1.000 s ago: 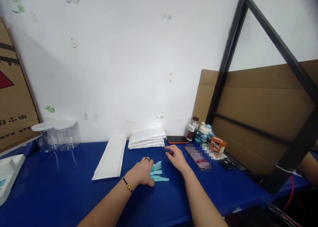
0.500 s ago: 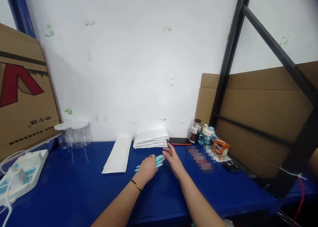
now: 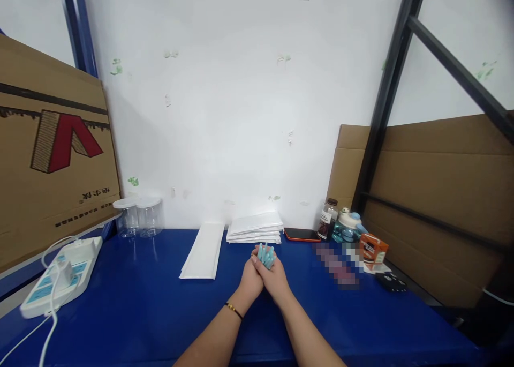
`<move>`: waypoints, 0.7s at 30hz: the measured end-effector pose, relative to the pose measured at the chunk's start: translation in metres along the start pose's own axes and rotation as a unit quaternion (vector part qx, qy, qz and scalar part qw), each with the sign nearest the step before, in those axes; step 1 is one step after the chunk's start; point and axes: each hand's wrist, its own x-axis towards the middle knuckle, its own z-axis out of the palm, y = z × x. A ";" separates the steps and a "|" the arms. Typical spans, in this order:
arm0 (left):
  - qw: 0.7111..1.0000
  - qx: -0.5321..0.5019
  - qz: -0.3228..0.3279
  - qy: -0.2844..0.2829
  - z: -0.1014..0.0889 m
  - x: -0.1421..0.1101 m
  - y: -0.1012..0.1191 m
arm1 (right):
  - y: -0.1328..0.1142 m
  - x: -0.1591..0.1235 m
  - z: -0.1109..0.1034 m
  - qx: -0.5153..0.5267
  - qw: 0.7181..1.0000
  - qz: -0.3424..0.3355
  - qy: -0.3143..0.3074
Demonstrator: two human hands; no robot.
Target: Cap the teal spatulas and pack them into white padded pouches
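A bundle of slim turquoise sticks [image 3: 266,256] is gathered between my two hands, with the ends pointing up and away from me; their exact kind is too small to tell. My left hand [image 3: 251,277] closes around the bundle from the left. From the right, my right hand [image 3: 278,278] wraps it, its thumb crossing over toward the left hand. Both hands touch each other, just above the blue tabletop [image 3: 148,302]. Behind them lies a stack of white padded envelopes [image 3: 255,226], and to the left lie other white envelopes [image 3: 203,252].
Two clear lidded jars [image 3: 149,217] and a white power strip [image 3: 68,276] stand left. A phone [image 3: 302,234], a brown-capped bottle [image 3: 327,219], a water bottle [image 3: 346,227], an orange box [image 3: 373,251] and a black object [image 3: 391,282] are right. Cardboard [image 3: 437,206] flanks the right side.
The turquoise sticks have been picked up off the table by my left hand and brought together upright. My right hand has closed in on them from the right. The view has turned left.
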 end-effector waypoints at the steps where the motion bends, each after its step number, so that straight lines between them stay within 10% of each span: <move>1: 1.000 0.019 0.020 -0.006 -0.001 -0.001 -0.002 | 0.001 0.001 0.000 -0.013 1.000 0.003 0.009; 8: 0.982 0.167 0.042 -0.077 -0.027 -0.004 0.018 | -0.011 0.008 -0.016 0.011 0.996 0.002 0.094; 13: 0.863 0.474 -0.079 0.157 -0.096 0.004 0.027 | 0.001 0.008 -0.032 -0.011 0.997 0.020 0.078; 16: 0.801 0.540 -0.192 0.170 -0.130 0.006 0.017 | 0.009 0.006 -0.031 -0.020 0.998 0.023 0.051; 21: 0.830 0.497 -0.214 0.134 -0.160 0.005 0.004 | 0.010 0.007 -0.033 0.011 0.995 0.043 0.093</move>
